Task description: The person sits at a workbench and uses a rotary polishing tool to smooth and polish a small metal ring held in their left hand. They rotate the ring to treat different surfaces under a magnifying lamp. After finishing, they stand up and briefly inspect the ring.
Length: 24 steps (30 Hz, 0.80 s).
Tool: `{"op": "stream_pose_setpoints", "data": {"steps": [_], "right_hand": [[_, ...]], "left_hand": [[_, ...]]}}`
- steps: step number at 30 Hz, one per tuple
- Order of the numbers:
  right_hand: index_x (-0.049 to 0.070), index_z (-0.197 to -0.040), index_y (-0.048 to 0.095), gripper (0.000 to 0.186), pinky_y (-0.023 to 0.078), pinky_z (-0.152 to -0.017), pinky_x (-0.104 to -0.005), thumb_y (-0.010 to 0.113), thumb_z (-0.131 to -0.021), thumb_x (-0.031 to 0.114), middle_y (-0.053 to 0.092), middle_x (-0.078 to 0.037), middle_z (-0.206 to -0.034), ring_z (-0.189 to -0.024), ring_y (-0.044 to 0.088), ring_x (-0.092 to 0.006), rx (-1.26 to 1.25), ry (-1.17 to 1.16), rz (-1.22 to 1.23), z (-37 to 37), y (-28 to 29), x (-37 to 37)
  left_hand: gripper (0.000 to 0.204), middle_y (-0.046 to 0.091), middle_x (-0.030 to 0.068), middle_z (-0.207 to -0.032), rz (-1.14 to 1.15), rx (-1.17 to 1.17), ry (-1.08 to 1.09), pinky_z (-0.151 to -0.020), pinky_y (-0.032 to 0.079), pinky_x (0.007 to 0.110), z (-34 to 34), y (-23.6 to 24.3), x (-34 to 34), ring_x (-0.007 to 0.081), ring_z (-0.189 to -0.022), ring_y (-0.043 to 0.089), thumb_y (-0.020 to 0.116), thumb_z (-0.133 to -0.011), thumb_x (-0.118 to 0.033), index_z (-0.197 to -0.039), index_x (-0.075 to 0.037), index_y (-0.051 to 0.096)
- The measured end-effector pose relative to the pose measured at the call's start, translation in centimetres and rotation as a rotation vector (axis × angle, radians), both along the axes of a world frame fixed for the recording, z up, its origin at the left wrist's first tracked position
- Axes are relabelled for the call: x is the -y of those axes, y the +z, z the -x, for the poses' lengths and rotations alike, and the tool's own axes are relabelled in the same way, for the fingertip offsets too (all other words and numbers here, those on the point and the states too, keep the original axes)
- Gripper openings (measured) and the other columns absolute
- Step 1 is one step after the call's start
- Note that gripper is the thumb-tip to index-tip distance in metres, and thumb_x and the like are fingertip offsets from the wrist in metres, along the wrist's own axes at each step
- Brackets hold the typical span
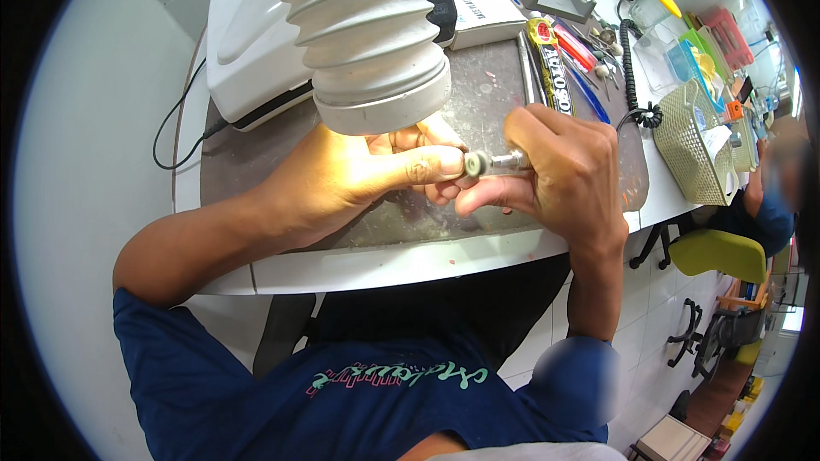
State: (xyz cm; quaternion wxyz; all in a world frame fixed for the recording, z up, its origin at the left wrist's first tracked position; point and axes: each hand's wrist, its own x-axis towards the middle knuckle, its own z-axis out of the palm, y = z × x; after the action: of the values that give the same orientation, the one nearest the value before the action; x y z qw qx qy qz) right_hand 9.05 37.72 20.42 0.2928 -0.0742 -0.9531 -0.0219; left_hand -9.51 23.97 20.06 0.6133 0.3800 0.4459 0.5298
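Observation:
Under the wide mouth of a white ribbed hose [363, 43], my two hands meet over the worktop. My right hand [571, 162] is wrapped round a rotary handpiece, whose shiny metal nose [511, 160] points left. A small grey-green grinding wheel [476, 164] sits at its tip. My left hand [342, 172] is closed in a pinch, thumb and fingertips right beside the wheel. Whatever those fingers hold is too small and too hidden to make out. My right thumb reaches below the wheel, close to the left fingertips. Bright light falls on my left hand.
A white machine [248, 43] with a black cord stands left of the hose, a white-and-yellow box [483, 21] behind. Rightward lie a yellow packet [551, 64], a blue pen [589, 96], several burs [606, 49], a coiled cable [630, 77] and a woven basket [690, 145]. Another person [773, 205] sits far right.

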Motion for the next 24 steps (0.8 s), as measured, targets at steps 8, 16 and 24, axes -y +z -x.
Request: {"op": "stream_pose_setpoints", "data": {"steps": [8, 16, 24], "right_hand": [[0.009, -0.062, 0.047, 0.068, 0.037, -0.04, -0.0313, 0.068, -0.063, 0.074, 0.047, -0.001, -0.054, -0.042, 0.049, -0.0173, 0.019, 0.007, -0.009, -0.02, 0.08, 0.03], [0.009, -0.062, 0.047, 0.068, 0.037, -0.04, -0.0306, 0.067, -0.065, 0.073, 0.045, 0.0, -0.053, -0.043, 0.048, -0.0155, 0.015, -0.012, 0.012, -0.03, 0.13, -0.02], [0.009, -0.062, 0.047, 0.068, 0.037, -0.04, -0.031, 0.066, -0.066, 0.073, 0.043, 0.0, -0.053, -0.043, 0.049, -0.0152, -0.004, -0.028, 0.024, 0.1, 0.01, 0.0]], "left_hand": [[0.014, 0.061, 0.0064, -0.089, -0.013, 0.007, 0.014, -0.076, 0.051, 0.028, -0.09, 0.03, -0.03, 0.0133, -0.085, 0.062, 0.066, -0.092, -0.006, -0.098, -0.002, 0.055], [0.015, 0.061, 0.0071, -0.087, -0.031, 0.013, 0.009, -0.075, 0.052, 0.028, -0.2, -0.2, -0.07, 0.0135, -0.083, 0.062, 0.067, -0.091, -0.007, -0.096, -0.002, 0.054], [0.017, 0.066, 0.0072, -0.088, -0.085, 0.001, -0.007, -0.076, 0.052, 0.027, 0.05, -0.6, -0.04, 0.0129, -0.082, 0.062, 0.066, -0.094, -0.012, -0.103, 0.003, 0.065]]}}
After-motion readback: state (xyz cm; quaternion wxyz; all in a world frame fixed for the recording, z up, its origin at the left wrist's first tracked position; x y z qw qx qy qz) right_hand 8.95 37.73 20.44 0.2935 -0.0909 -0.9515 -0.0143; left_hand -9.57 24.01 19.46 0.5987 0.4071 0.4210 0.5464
